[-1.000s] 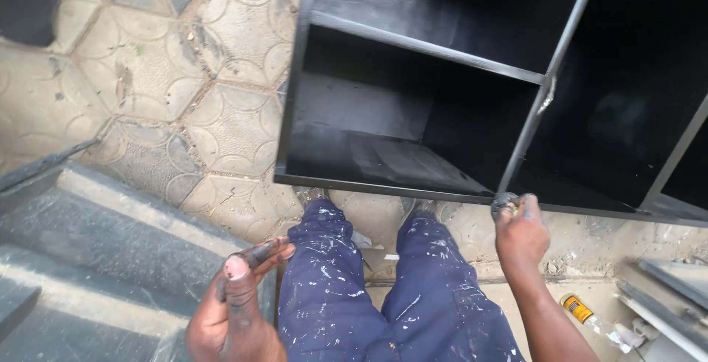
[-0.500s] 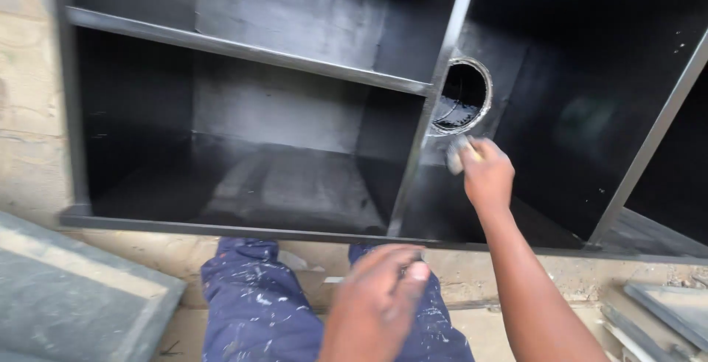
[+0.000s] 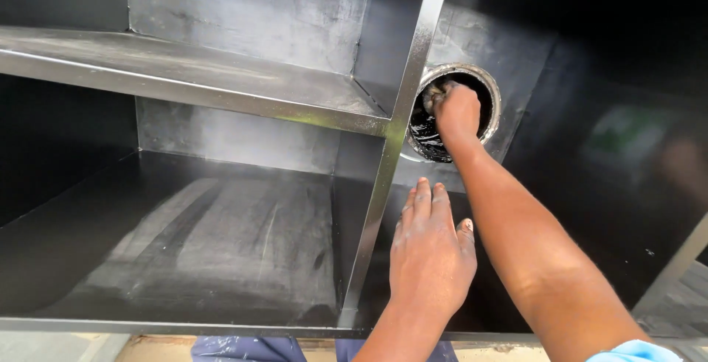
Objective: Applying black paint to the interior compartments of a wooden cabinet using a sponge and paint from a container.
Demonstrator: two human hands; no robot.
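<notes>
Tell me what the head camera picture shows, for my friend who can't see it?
A person's right hand reaches into a round tin of black paint standing inside a glossy black cabinet; whether it grips anything is hidden. The left hand lies flat, fingers together, on the cabinet floor beside the upright divider. A shelf crosses the left compartment.

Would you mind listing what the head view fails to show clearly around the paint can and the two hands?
- Right hand: fingertips hidden inside the paint can; whatever it grips there is unclear.
- Paint can: left side hidden behind the cabinet's upright divider.
- Left hand: palm faces away; contact with the cabinet floor uncertain.
- Right compartment wall: blurred reflections.
</notes>
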